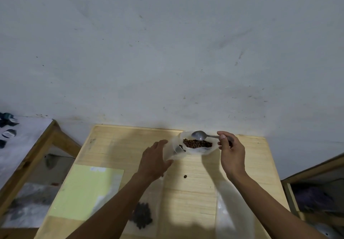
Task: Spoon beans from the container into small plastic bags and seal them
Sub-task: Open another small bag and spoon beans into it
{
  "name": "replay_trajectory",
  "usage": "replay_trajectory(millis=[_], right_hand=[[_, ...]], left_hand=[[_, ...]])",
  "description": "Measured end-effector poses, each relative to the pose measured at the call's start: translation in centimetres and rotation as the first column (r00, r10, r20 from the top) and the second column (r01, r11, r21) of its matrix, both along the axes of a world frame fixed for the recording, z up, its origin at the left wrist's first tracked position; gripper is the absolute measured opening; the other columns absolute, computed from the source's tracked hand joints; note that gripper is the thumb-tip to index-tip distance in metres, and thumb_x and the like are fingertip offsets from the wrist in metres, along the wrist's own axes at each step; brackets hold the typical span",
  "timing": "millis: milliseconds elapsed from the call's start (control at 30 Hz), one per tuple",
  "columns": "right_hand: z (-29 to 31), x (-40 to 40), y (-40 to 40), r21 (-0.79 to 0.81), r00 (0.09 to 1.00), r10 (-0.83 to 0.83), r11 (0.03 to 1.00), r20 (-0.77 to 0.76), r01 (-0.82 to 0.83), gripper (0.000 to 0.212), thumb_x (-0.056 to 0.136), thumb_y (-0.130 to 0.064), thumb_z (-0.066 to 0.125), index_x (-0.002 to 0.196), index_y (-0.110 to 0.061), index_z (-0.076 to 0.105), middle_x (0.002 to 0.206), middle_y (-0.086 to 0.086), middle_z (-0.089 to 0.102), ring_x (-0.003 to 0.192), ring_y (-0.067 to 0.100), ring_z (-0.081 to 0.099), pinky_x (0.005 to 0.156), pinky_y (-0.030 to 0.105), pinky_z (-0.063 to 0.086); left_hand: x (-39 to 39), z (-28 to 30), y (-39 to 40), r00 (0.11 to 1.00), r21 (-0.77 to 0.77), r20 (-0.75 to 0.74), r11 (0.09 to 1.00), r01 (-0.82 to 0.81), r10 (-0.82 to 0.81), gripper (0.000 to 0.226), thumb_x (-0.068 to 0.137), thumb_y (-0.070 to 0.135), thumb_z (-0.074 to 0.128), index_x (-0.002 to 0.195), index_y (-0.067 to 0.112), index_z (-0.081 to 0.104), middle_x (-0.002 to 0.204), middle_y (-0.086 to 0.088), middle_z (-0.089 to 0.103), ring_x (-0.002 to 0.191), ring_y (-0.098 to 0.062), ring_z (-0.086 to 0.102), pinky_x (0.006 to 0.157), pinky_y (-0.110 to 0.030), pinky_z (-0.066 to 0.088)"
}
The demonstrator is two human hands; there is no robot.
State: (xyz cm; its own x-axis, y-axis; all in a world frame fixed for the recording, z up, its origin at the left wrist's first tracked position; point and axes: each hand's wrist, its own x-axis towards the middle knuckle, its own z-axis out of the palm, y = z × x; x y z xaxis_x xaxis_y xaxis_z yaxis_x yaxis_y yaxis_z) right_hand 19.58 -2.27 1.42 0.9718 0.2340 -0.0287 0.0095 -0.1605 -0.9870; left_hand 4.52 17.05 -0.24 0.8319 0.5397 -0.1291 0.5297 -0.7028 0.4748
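A clear plastic container [197,150] of brown beans [197,143] stands at the far edge of the wooden table [256,164]. My right hand [231,153] pinches the handle of a grey metal spoon [200,135], whose bowl hovers over the container's far rim. My left hand [155,161] holds a small clear plastic bag [175,150] open just left of the container; a few beans lie inside it. Near the front edge a filled bag of beans [142,215] lies flat, partly hidden by my left forearm.
A pale green sheet [87,192] covers the table's left part. One loose bean [185,176] lies mid-table. Empty clear bags [232,210] lie under my right forearm. A grey wall rises behind. Wooden furniture stands to the left [28,164] and right [314,169].
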Motion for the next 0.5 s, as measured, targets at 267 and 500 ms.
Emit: replay_trajectory(millis=[267,500], right_hand=[[-4.2,0.5,-0.1,-0.171,0.992,0.015,0.985,-0.125,-0.036,0.020,0.099,-0.018,0.054,0.102,-0.023,0.073,0.098,0.002,0.072,0.093,0.023,0.067,0.092,0.049,0.052],[-4.5,1.1,0.8,-0.048,0.923,-0.051,0.998,-0.382,0.036,0.021,0.098,-0.015,0.057,0.086,-0.024,0.072,0.084,0.004,0.071,0.086,0.024,0.065,0.096,0.047,0.053]], left_hand=[[0.6,-0.6,-0.6,0.996,0.069,-0.070,0.995,0.066,-0.061,0.071,0.082,0.040,0.069,0.144,0.025,0.037,0.140,0.003,0.051,0.119,-0.021,0.055,0.104,-0.034,0.037],[1.0,-0.7,-0.6,0.996,0.044,-0.065,0.997,0.068,-0.065,0.070,0.081,0.039,0.069,0.142,0.025,0.039,0.139,0.003,0.051,0.118,-0.021,0.055,0.102,-0.033,0.038]])
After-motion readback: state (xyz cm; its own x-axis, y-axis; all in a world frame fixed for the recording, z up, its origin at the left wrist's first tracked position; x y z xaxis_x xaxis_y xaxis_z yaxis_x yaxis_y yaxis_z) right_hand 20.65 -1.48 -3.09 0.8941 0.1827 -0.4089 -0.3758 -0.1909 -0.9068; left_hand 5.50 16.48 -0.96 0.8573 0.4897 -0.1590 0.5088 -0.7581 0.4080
